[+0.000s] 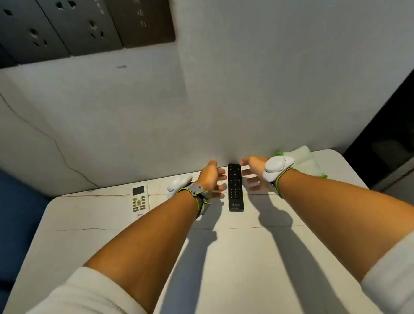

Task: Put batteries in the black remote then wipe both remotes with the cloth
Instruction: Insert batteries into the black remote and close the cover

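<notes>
A black remote lies button-side up on the white table, its far end near the wall. My left hand hovers just left of it with fingers spread and relaxed, holding nothing. My right hand hovers just right of it, fingers likewise spread toward the remote. Neither hand clearly touches it. A white remote with a dark screen lies further left. A white and green cloth sits folded at the table's far right, partly behind my right wrist. No batteries are visible.
Both wrists carry white tracker pods on grey-green straps. A pale wall rises directly behind the table, with dark socket panels high up on the left. A blue seat borders the table's left side.
</notes>
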`<state>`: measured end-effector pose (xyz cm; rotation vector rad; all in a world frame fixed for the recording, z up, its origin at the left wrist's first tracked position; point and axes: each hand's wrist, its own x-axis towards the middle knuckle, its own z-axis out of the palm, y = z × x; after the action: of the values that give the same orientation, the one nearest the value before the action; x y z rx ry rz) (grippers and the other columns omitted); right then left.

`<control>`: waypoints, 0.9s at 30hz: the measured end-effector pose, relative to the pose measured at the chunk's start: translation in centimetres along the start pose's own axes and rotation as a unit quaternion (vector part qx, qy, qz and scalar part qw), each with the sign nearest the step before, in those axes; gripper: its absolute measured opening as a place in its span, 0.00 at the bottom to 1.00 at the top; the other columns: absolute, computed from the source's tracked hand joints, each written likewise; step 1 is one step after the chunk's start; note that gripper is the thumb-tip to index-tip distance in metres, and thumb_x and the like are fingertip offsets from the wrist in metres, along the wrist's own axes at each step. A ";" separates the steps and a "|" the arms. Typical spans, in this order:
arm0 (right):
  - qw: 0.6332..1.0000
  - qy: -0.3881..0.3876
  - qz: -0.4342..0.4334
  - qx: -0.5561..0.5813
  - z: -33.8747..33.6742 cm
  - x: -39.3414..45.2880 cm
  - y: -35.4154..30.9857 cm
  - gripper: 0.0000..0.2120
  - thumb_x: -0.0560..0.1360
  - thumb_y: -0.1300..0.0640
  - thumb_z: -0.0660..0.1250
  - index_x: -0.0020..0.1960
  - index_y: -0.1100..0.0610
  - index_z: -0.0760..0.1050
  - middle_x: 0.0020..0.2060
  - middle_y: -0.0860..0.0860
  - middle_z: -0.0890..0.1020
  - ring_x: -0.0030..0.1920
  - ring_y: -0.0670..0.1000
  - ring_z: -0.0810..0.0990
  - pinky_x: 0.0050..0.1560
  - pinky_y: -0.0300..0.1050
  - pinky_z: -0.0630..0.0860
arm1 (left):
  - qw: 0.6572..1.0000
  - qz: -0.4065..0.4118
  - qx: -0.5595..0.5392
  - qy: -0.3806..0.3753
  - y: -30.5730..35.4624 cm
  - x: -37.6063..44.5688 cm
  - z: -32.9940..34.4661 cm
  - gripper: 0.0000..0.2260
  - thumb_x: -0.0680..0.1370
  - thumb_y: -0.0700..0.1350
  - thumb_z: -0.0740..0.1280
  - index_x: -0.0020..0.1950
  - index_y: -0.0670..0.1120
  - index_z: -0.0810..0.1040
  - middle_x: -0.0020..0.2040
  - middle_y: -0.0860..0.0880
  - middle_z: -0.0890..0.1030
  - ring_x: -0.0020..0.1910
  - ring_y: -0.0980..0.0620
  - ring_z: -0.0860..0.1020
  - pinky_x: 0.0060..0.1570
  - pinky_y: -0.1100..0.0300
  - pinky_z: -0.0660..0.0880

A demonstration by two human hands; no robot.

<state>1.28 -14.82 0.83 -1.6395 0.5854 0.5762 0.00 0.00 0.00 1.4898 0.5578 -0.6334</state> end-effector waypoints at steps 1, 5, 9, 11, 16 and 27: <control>1.000 -0.009 0.013 -0.004 0.0 0.6 0.4 0.06 0.76 0.55 0.59 0.42 0.55 0.70 0.35 0.53 0.72 0.29 0.52 0.67 0.40 0.45 0.71 | 1.000 0.000 0.017 0.012 -0.3 0.3 0.5 0.18 0.82 0.56 0.51 0.54 0.46 0.75 0.50 0.48 0.77 0.36 0.48 0.72 0.50 0.53 0.74; 0.999 -0.025 0.045 -0.004 0.2 2.2 1.8 0.12 0.78 0.50 0.58 0.38 0.54 0.68 0.30 0.52 0.67 0.27 0.52 0.62 0.32 0.45 0.70 | 0.998 -0.014 0.059 0.030 -1.5 1.4 1.4 0.13 0.81 0.54 0.56 0.47 0.47 0.73 0.40 0.50 0.75 0.39 0.46 0.74 0.47 0.55 0.72; 0.999 -0.026 0.040 0.011 0.6 3.4 2.6 0.09 0.79 0.50 0.57 0.45 0.54 0.70 0.34 0.53 0.70 0.31 0.53 0.69 0.36 0.46 0.73 | 0.998 -0.034 0.050 0.025 -2.5 2.1 1.8 0.14 0.80 0.52 0.57 0.42 0.44 0.74 0.38 0.46 0.77 0.34 0.46 0.75 0.42 0.57 0.73; 0.998 -0.027 0.046 0.037 0.7 3.9 3.1 0.09 0.79 0.50 0.58 0.45 0.55 0.70 0.35 0.52 0.74 0.33 0.53 0.75 0.36 0.45 0.75 | 0.998 -0.035 0.049 0.030 -2.8 2.4 2.0 0.13 0.80 0.49 0.58 0.41 0.44 0.75 0.38 0.46 0.79 0.34 0.47 0.77 0.38 0.58 0.75; 0.993 -0.030 0.053 0.098 0.7 3.9 3.3 0.09 0.79 0.54 0.60 0.43 0.57 0.74 0.26 0.51 0.82 0.27 0.53 0.82 0.31 0.45 0.80 | 0.998 -0.037 0.033 0.048 -2.9 2.3 2.5 0.10 0.79 0.45 0.59 0.43 0.42 0.76 0.38 0.43 0.75 0.32 0.46 0.73 0.42 0.54 0.73; 0.997 -0.062 0.032 0.012 4.7 1.4 0.1 0.08 0.75 0.59 0.68 0.51 0.63 0.78 0.43 0.57 0.77 0.32 0.52 0.71 0.35 0.46 0.75 | 0.996 -0.028 -0.063 0.060 -2.2 -0.6 0.8 0.10 0.83 0.39 0.54 0.56 0.37 0.73 0.42 0.40 0.74 0.33 0.46 0.72 0.39 0.48 0.75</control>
<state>2.05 -10.30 -0.81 -1.5546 0.5524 0.7098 -1.99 -0.72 -1.20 1.4043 0.7209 -0.5442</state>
